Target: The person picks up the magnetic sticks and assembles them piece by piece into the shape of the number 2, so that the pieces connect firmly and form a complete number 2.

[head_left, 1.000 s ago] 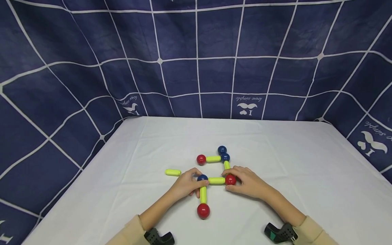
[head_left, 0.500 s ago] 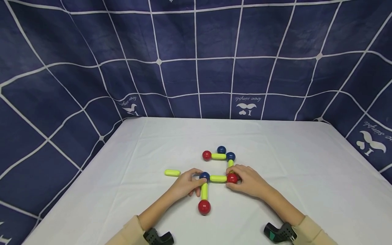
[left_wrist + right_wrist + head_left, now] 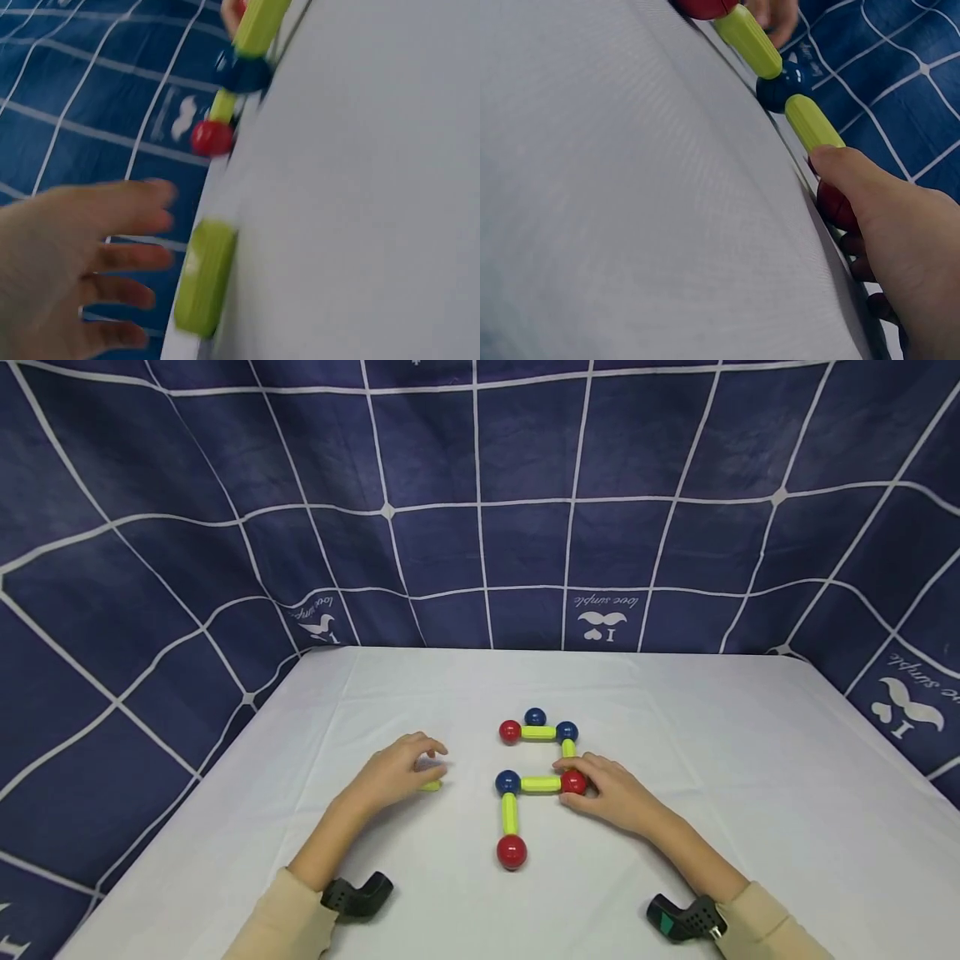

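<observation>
A zigzag of yellow-green rods and balls lies on the white cloth in the head view. My right hand [image 3: 611, 789] grips the red ball [image 3: 573, 782] at its right-hand corner, thumb in front and fingers behind. A rod [image 3: 540, 784] links that ball to a blue ball [image 3: 507, 782]; another rod [image 3: 510, 814] runs from there to the nearest red ball [image 3: 512, 852]. To the left, my left hand [image 3: 393, 772] hovers over a loose rod [image 3: 206, 277], its fingers parted and holding nothing. In the head view the hand hides most of this rod.
The far arm of the zigzag has a blue ball [image 3: 567, 732], a rod [image 3: 538, 732] and a red ball [image 3: 510, 732]. Just behind that rod sits another blue ball [image 3: 535, 717]. A dark blue gridded curtain [image 3: 525, 543] rises behind the white table [image 3: 420, 685].
My left hand has let go of the blue ball and moved left to the loose rod. The joined pieces have shifted slightly away and to the right, with my right hand still on the red ball.
</observation>
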`<state>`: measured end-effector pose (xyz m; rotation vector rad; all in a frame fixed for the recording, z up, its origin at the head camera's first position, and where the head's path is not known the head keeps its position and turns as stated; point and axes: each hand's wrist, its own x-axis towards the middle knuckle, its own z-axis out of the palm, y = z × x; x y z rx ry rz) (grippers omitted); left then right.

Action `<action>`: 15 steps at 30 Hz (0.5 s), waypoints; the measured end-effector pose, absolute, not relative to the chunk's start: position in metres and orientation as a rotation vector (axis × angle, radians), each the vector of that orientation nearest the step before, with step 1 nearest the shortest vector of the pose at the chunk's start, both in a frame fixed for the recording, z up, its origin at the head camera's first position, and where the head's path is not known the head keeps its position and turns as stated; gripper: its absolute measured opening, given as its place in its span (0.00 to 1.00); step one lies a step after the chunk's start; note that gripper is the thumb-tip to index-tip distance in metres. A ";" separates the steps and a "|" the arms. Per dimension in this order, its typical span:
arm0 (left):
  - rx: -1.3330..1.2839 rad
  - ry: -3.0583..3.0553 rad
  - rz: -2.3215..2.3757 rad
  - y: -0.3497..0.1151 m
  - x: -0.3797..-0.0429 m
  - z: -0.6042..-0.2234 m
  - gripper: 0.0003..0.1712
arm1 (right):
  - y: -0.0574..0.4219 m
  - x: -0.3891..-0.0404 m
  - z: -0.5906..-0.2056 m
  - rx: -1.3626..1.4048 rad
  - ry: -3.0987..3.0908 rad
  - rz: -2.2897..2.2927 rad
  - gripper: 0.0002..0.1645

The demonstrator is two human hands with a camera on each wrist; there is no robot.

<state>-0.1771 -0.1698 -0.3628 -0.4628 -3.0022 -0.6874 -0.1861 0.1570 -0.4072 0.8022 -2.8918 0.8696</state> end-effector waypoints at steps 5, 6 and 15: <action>-0.575 -3.154 -0.932 -0.209 -0.184 -0.368 0.18 | 0.157 -0.186 -0.408 0.806 -2.874 0.863 0.28; -0.602 -3.162 -0.999 -0.213 -0.184 -0.370 0.17 | 0.157 -0.186 -0.409 0.808 -2.870 0.859 0.28; -0.727 -3.154 -1.186 -0.218 -0.189 -0.373 0.11 | 0.156 -0.187 -0.412 0.796 -2.862 0.850 0.27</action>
